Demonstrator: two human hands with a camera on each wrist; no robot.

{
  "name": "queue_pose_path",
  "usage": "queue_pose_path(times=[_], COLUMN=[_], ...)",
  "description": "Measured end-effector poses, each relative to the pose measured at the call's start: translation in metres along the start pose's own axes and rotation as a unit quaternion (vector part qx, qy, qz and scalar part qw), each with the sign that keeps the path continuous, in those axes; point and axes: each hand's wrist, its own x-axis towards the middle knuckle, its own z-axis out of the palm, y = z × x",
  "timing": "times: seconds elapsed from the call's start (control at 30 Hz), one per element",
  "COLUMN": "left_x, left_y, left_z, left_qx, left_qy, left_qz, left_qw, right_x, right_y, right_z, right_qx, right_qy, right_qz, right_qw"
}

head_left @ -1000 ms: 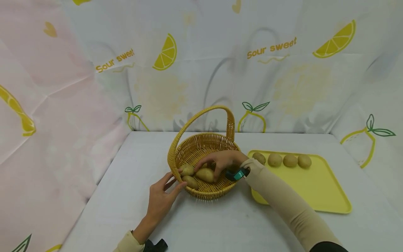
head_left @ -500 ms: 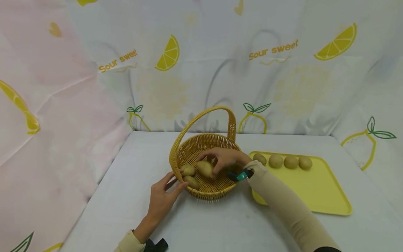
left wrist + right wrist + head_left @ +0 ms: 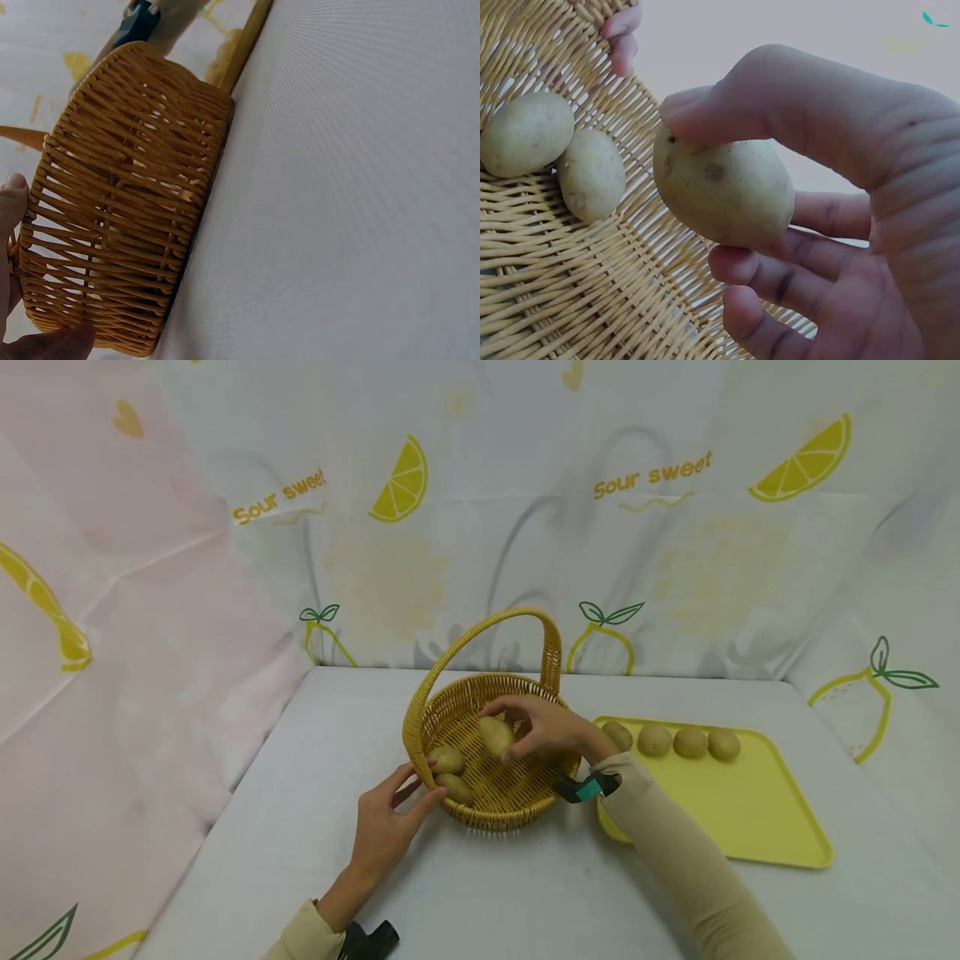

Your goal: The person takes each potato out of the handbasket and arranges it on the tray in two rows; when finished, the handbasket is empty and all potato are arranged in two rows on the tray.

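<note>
A wicker basket (image 3: 468,693) with a tall arched handle stands on the white table. My left hand (image 3: 386,822) grips its near left rim at the foot of the handle; in the left wrist view the fingertips (image 3: 79,341) touch the woven wall. My right hand (image 3: 547,727) pinches a potato (image 3: 724,195) between thumb and fingers, above the basket's floor. Two more potatoes lie inside on the left, a rear potato (image 3: 447,760) and a front potato (image 3: 455,789), touching each other. The right hand and wrist hide part of the basket's right side.
Right of the basket lies a yellow tray (image 3: 750,810), with several potatoes (image 3: 691,743) in a row along its back edge. The right forearm (image 3: 675,852) crosses the tray's near left corner. A patterned cloth (image 3: 480,527) hangs behind the table.
The right hand has raised the potato off the basket's floor and moved it slightly back and to the right. The left hand has kept its grip on the rim.
</note>
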Motion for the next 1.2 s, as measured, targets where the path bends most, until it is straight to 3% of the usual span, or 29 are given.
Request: queue_pose_path(times=[0.43, 1.0, 1.2], left_x=[0.000, -0.001, 0.000], left_y=[0.002, 0.001, 0.001], left_z=[-0.002, 0.000, 0.000], left_qx=[-0.003, -0.007, -0.010], left_qy=[0.001, 0.004, 0.004], left_qz=[-0.004, -0.004, -0.001], left_qw=[1.0000, 1.0000, 0.9999], right_x=[-0.014, -0.029, -0.037], right_y=[-0.005, -0.018, -0.020], right_z=[0.004, 0.004, 0.003], right_qx=[0.013, 0.019, 0.020], right_qy=[0.068, 0.114, 0.136], right_qz=[0.002, 0.029, 0.015], right_qw=[0.998, 0.993, 0.990])
